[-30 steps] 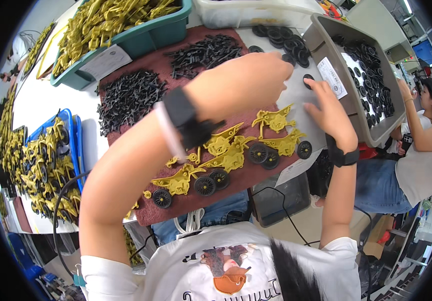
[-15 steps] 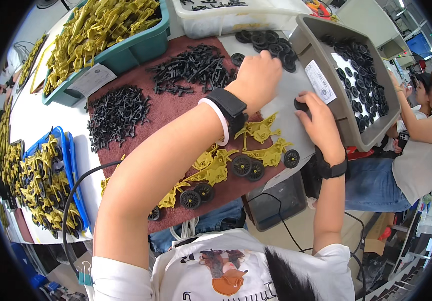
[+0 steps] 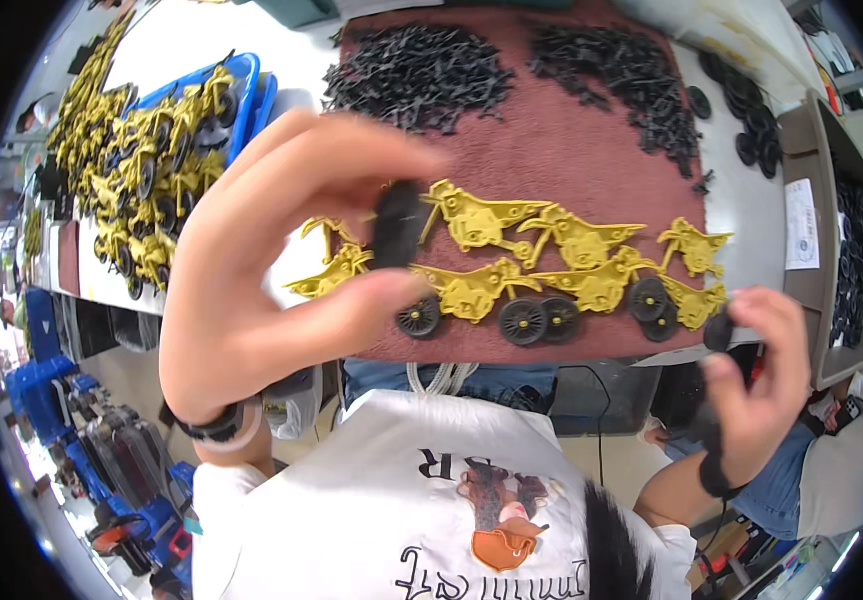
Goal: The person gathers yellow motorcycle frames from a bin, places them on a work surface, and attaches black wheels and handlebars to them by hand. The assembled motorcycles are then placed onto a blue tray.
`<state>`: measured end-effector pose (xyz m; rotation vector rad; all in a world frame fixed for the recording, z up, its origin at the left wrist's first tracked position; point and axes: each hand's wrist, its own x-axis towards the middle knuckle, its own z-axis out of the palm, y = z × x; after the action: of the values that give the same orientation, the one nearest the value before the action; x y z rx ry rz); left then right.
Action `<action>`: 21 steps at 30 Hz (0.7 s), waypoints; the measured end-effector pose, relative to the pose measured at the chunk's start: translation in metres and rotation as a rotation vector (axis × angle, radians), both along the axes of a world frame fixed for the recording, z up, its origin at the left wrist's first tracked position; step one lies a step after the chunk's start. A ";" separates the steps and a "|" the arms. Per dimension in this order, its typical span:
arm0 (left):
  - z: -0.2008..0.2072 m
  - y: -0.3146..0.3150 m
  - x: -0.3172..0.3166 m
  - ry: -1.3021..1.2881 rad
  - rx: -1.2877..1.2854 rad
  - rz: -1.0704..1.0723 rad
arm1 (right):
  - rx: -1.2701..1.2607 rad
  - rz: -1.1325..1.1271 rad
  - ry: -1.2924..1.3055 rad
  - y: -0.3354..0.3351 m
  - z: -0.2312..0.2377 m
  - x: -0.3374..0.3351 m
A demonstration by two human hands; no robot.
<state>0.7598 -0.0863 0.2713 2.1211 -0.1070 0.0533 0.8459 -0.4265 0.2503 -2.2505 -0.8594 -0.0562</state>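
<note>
My left hand (image 3: 271, 270), blurred and raised close to the camera, pinches a black wheel (image 3: 399, 228) seen edge-on; whether it is one or a stack I cannot tell. At the cloth's right end, my right hand (image 3: 766, 380) has thumb and fingers around another black wheel (image 3: 718, 331), beside the last yellow toy motorcycle body (image 3: 696, 303). Several more yellow bodies (image 3: 476, 215) lie in two rows between the hands. Black spoked wheels (image 3: 523, 321) sit along the nearer row, and my left hand hides its left end partly.
Two heaps of small black parts (image 3: 416, 75) lie on the reddish-brown cloth (image 3: 601, 150). Loose black wheels (image 3: 751, 115) rest behind, next to a grey-brown bin (image 3: 806, 190) of wheels. A blue tray (image 3: 251, 95) holds yellow toy motorcycles at left. Another person (image 3: 846, 480) sits at right.
My left hand has come back from the loose wheels to the left, bringing a black wheel. My right hand has moved from beside the bin toward the yellow bodies. The view has shifted.
</note>
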 end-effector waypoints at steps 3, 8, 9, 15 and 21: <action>-0.023 0.006 -0.064 0.028 -0.105 0.404 | 0.012 0.244 0.143 0.058 -0.019 -0.020; -0.051 0.013 -0.124 0.084 0.027 0.542 | 0.051 0.519 0.061 0.147 -0.047 -0.041; -0.059 0.015 -0.131 0.071 0.045 0.543 | 0.042 0.521 0.041 0.159 -0.050 -0.044; -0.077 0.025 -0.150 0.099 0.069 0.532 | -0.127 0.488 0.014 0.190 -0.066 -0.062; -0.096 0.031 -0.147 0.010 0.113 0.502 | -0.201 0.436 -0.049 0.196 -0.067 -0.071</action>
<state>0.6128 -0.0553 0.1749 2.2129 0.4402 0.3397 0.7754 -0.2305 0.1832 -2.1977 -1.4168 0.1847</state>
